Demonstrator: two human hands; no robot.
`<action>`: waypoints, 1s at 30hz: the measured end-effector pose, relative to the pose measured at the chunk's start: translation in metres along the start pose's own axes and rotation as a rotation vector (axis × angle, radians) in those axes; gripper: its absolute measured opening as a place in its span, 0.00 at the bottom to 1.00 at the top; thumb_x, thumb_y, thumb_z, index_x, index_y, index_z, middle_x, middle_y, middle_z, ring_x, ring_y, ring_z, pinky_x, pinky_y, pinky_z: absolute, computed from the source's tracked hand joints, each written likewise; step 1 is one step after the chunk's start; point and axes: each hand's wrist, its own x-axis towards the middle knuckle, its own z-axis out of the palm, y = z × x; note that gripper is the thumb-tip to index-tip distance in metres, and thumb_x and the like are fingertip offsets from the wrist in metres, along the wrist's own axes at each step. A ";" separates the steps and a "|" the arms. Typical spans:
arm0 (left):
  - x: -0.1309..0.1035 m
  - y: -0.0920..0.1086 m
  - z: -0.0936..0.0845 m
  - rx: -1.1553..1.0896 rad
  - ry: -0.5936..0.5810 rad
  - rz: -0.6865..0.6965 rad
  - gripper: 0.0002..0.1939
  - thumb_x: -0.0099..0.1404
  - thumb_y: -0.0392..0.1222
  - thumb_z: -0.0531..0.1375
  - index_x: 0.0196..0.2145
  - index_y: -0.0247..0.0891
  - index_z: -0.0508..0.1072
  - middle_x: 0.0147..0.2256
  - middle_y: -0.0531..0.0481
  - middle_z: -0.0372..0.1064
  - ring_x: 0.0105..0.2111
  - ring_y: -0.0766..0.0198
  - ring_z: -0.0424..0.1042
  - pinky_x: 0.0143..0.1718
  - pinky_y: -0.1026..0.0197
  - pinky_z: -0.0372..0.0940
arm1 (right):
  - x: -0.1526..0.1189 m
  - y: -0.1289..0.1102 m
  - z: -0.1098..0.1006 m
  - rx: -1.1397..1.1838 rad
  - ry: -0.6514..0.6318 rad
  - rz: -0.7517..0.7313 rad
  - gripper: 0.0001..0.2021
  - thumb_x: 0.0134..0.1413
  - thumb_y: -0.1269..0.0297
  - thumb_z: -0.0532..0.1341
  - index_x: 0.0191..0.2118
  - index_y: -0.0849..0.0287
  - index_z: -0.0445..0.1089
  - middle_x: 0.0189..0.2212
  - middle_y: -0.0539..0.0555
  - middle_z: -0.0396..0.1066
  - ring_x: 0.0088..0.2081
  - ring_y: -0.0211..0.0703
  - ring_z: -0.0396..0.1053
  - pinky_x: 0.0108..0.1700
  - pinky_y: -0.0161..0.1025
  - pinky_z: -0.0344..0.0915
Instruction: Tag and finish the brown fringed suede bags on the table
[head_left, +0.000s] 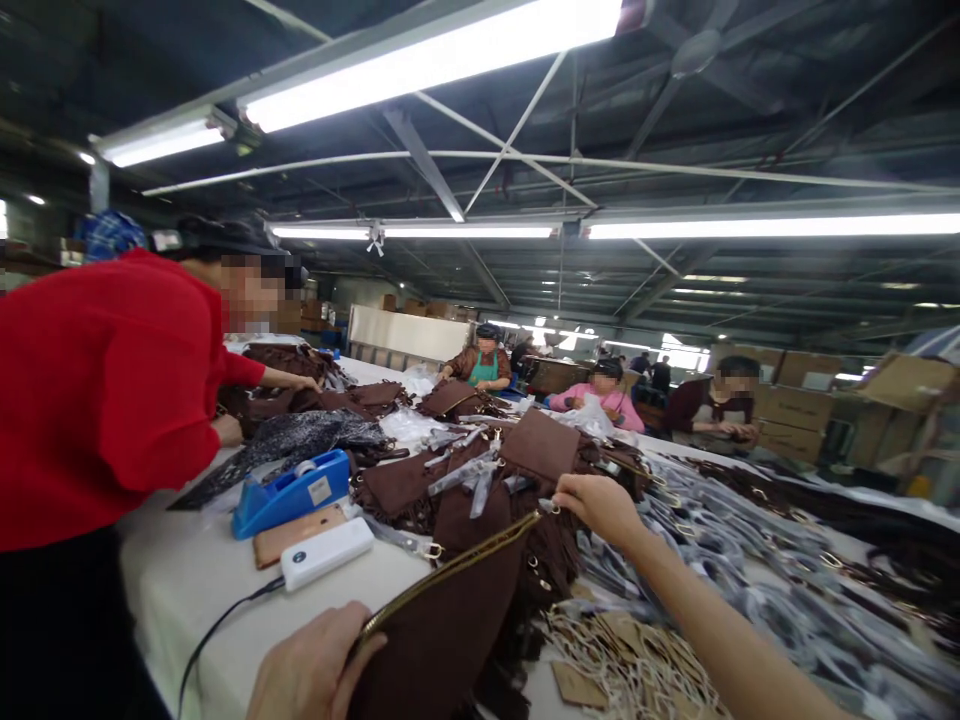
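A dark brown bag (442, 625) with a gold zipper along its top edge is stretched between my two hands, its zipper side up. My left hand (311, 665) grips the near end of the zipper edge, thumb and fingers closed on it. At the far end, my right hand (600, 508) pinches the zipper end, where a small wrapped pull shows. Brown fringe hangs below the bag's right side. Just past it lies a heap of similar brown bags (540, 445) with metal clasps and plastic-wrapped parts.
A blue tape dispenser (292, 492), a phone (296, 535) and a white power bank (328, 552) with a black cable lie left. Cardboard tags with strings (622, 660) and plastic-wrapped straps (750, 570) lie right. A person in red (127, 390) leans over the table; several others sit beyond.
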 end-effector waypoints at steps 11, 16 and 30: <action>0.056 0.000 0.005 -0.119 0.181 0.255 0.17 0.73 0.50 0.49 0.32 0.42 0.71 0.25 0.54 0.71 0.24 0.65 0.71 0.27 0.66 0.63 | -0.046 -0.082 0.024 0.194 -0.052 -0.391 0.31 0.61 0.51 0.57 0.66 0.56 0.55 0.61 0.61 0.64 0.61 0.53 0.60 0.65 0.54 0.46; 0.070 -0.011 0.005 -0.075 0.228 0.307 0.15 0.73 0.47 0.50 0.34 0.41 0.73 0.29 0.51 0.73 0.30 0.64 0.73 0.32 0.65 0.65 | -0.030 -0.074 0.015 0.068 -0.228 -0.357 0.18 0.68 0.61 0.48 0.36 0.56 0.74 0.31 0.52 0.78 0.35 0.43 0.75 0.37 0.34 0.62; 0.006 0.003 0.017 0.129 -0.030 0.420 0.26 0.62 0.30 0.52 0.57 0.44 0.67 0.55 0.46 0.67 0.54 0.52 0.65 0.56 0.51 0.60 | -0.091 -0.098 0.054 0.163 -0.377 -0.144 0.15 0.65 0.66 0.53 0.30 0.57 0.73 0.28 0.52 0.78 0.30 0.40 0.73 0.30 0.34 0.54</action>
